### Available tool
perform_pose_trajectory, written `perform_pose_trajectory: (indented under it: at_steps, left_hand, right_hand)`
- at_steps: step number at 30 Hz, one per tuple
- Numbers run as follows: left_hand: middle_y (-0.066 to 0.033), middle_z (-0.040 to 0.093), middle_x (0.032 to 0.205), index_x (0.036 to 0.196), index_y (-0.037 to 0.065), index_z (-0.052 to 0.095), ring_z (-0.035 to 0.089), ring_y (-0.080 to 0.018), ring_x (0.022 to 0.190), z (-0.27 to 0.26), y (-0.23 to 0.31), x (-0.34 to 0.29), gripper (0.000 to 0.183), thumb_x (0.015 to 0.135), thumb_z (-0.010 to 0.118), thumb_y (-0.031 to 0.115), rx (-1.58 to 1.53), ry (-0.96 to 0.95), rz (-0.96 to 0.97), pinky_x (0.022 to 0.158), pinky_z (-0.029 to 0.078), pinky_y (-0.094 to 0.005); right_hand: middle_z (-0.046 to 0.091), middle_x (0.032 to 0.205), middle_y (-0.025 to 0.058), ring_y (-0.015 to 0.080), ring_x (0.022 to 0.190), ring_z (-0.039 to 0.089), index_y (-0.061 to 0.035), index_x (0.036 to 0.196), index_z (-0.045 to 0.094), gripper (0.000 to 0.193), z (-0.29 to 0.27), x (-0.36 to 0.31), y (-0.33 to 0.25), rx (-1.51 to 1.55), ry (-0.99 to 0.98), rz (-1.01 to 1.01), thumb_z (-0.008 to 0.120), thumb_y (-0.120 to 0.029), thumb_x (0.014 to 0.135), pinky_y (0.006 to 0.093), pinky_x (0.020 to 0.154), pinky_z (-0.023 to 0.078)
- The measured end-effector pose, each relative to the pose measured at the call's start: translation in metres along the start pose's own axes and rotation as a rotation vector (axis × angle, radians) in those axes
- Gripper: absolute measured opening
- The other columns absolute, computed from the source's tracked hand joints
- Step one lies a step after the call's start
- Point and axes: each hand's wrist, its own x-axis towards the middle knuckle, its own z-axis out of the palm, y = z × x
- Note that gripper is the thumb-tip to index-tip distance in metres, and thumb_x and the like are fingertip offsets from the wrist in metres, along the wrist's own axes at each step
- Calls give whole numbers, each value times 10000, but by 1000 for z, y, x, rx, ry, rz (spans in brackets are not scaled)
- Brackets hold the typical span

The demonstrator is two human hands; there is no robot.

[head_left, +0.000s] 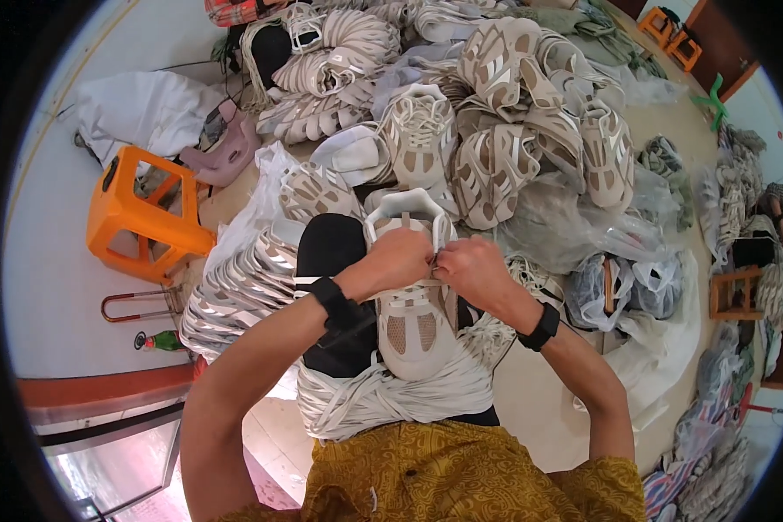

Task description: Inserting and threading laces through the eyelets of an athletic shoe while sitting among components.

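A beige and white sneaker (411,339) rests in my lap, toe toward me. White laces cross its lower eyelets. My left hand (402,261) reaches over the tongue and grips the shoe near its upper eyelets, fingers closed. Against it, on the right edge of the lacing, my right hand (474,270) pinches the shoelace; the fingertips hide most of it. Under the toe lies a thick bundle of loose white laces (391,404). Left of the shoe is a black pad (332,239), partly behind my left wrist.
Matching sneakers (418,130) are heaped ahead, with clear plastic bags (557,217) on the right. A long row of stacked shoes (244,287) stands at left. Beyond it are an orange stool (143,217) and a green bottle (161,340). More laces (487,339) lie by the shoe.
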Motion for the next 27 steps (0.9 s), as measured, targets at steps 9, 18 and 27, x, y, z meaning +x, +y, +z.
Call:
perform_pose_trajectory:
  at_steps: [9, 18, 27]
  left_hand:
    - [-82, 539, 537, 727, 11, 591, 528, -158, 454, -31, -7, -62, 123, 743, 543, 123, -289, 94, 9, 420, 405, -295]
    - [-23, 479, 538, 900, -17, 532, 427, -86, 360, -114, 38, -144, 131, 803, 498, 64, -1557, 323, -65, 403, 444, -241]
    - [-187, 541, 1083, 1094, -113, 456, 542, -237, 991, -124, -93, -165, 309, 841, 445, 65, -1801, 870, 342, 915, 416, -306]
  right_hand:
    - [530, 749, 88, 263, 694, 537, -92, 1017, 561, 373, -18, 21, -4, 215, 56, -20, 601, -138, 649, 354, 629, 430]
    - [537, 654, 45, 221, 640, 558, -95, 835, 619, 206, -42, 30, -70, 345, 321, -272, 632, -137, 634, 337, 556, 448]
    - [493, 573, 18, 98, 480, 444, -8, 764, 598, 141, -91, 17, 35, 1276, 379, 259, 484, -84, 793, 202, 407, 327]
